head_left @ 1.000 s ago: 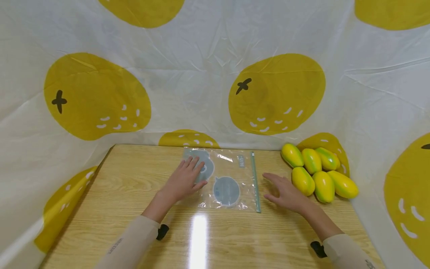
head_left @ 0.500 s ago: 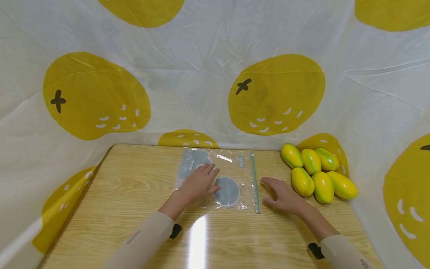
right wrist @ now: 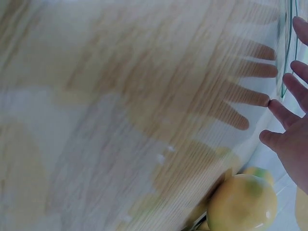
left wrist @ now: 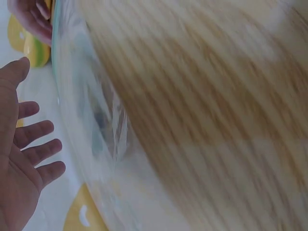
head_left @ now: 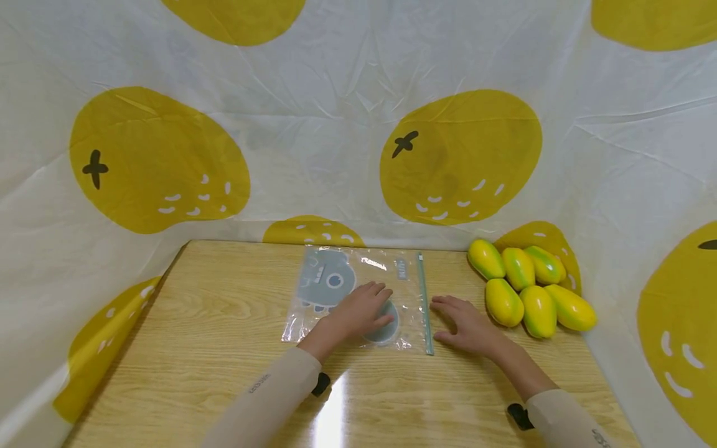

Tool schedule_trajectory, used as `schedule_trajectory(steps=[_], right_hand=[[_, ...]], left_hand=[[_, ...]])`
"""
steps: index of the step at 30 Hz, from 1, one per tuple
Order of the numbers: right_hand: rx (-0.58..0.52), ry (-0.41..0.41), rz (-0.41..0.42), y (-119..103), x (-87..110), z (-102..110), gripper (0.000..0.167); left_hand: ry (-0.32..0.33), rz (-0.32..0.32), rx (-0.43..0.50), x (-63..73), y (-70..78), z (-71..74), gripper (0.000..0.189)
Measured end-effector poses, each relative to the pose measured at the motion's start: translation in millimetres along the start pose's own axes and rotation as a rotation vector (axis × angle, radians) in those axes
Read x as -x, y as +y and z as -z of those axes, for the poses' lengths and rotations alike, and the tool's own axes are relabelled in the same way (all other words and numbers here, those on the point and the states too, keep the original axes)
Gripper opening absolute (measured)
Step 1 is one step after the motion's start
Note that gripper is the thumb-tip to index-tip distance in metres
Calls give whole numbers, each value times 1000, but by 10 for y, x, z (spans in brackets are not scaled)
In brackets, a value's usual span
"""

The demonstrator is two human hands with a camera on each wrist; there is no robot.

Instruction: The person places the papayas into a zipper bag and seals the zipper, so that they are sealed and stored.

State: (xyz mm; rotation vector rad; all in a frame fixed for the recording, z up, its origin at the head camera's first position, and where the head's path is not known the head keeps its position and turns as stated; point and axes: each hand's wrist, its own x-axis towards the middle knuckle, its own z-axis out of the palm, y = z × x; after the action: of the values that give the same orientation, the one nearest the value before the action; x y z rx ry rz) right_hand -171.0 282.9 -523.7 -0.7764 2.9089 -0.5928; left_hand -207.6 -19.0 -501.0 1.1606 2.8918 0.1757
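A clear zip bag [head_left: 330, 264] with blue-grey prints lies flat on the table, its green zip strip [head_left: 424, 298] along the right end. My left hand [head_left: 363, 309] is over the bag's lower middle, covering part of the round print. Its fingers [left wrist: 38, 131] are spread and relaxed, holding nothing; the left wrist view shows the palm raised above the film. Just right of the zip strip, my right hand [head_left: 462, 325] stays low at the tabletop with loosely bent, parted fingers [right wrist: 284, 113] and nothing in them.
Several yellow-green toy-like mangoes [head_left: 540, 311] lie in two rows at the right rear, close to my right hand. White cloth with yellow fruit prints [head_left: 313, 168] hangs behind and along both sides of the wooden table [head_left: 224, 298].
My left hand has slid from the bag's upper left print rightward and toward me, uncovering that print. My right hand has shifted slightly left, nearer the zip strip. The bag and mangoes stay put.
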Motion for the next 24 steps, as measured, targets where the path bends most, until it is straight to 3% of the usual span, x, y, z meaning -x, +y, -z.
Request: schedule_trajectory(steps=[13,24], right_hand=[[45,40,40,-15,-15,-22,68],[27,0,15,-45,-50,-24,68]], left_hand=[[-71,39,98,-238,271,-173,68],[-123,60,36,-262,314,-199,56]])
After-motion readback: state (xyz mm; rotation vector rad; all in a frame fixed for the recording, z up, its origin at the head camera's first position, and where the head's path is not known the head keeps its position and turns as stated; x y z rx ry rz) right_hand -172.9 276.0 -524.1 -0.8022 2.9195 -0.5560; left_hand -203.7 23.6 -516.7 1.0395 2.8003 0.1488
